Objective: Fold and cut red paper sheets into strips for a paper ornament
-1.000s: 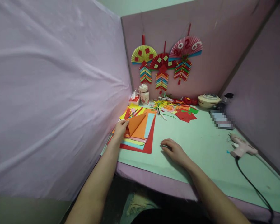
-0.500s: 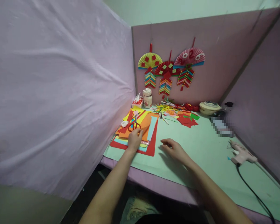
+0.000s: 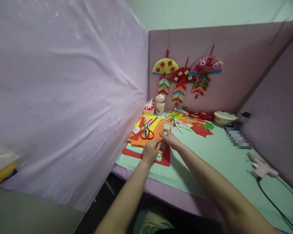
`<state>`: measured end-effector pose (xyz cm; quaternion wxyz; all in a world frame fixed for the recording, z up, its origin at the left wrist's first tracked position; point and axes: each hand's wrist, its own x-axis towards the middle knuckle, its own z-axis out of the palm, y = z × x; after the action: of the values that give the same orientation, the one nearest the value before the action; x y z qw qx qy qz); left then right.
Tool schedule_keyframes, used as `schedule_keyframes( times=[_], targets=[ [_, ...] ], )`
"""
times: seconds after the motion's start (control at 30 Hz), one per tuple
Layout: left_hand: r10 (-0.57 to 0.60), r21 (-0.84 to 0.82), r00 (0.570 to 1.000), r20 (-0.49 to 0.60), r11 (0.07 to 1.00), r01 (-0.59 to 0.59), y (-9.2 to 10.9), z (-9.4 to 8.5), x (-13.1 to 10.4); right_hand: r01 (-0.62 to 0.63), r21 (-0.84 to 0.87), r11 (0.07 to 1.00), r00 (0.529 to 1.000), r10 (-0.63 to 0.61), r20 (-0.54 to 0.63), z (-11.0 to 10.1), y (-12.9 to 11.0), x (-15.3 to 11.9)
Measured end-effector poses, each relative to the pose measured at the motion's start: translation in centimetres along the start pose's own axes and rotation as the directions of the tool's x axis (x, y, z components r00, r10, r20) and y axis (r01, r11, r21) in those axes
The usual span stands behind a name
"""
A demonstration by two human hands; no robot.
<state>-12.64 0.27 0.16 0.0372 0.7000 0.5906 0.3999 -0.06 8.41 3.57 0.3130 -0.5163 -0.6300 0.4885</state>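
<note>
At the left of the desk (image 3: 202, 159), your red-handled scissors (image 3: 147, 133) rest with their handles over the orange sheet (image 3: 158, 128), perhaps to stay handy. That sheet lies on the paper stack (image 3: 166, 160). Your left hand (image 3: 151, 151) bends its fingers at the sheet's near right side; whether it pinches paper, I can't tell. Beside it, your right hand (image 3: 172, 140) has loosely parted fingers, seemingly to meet the edge. Farther right, the glue gun (image 3: 260, 166) lies well apart, probably leaving the paper room.
</note>
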Motion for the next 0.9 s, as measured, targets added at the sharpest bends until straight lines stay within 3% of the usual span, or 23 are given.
schedule_keyframes(
  times=[0.17, 0.37, 0.6, 0.9],
  targets=[
    [0.035, 0.008, 0.998, 0.045, 0.999, -0.035, 0.3, -0.2, -0.2, 0.006, -0.136, 0.991, 0.998, -0.015, -0.065, -0.1, 0.3, 1.1],
    [0.011, 0.177, 0.99, 0.142, 0.984, -0.037, 0.1, 0.1, -0.5, 0.024, -0.233, 0.972, 0.998, -0.038, -0.057, -0.2, 1.5, 2.3],
    [-0.08, 0.298, 0.992, 0.093, 0.953, 0.049, -0.6, 0.8, -0.7, 0.034, -0.271, 0.962, 0.997, -0.053, -0.063, -0.7, 2.1, 2.7],
    [-0.185, 0.32, 0.981, 0.054, 0.934, 0.158, -0.4, 0.1, -0.6, 0.01, -0.262, 0.965, 0.996, -0.034, -0.085, -0.6, 1.9, 1.9]
  ],
)
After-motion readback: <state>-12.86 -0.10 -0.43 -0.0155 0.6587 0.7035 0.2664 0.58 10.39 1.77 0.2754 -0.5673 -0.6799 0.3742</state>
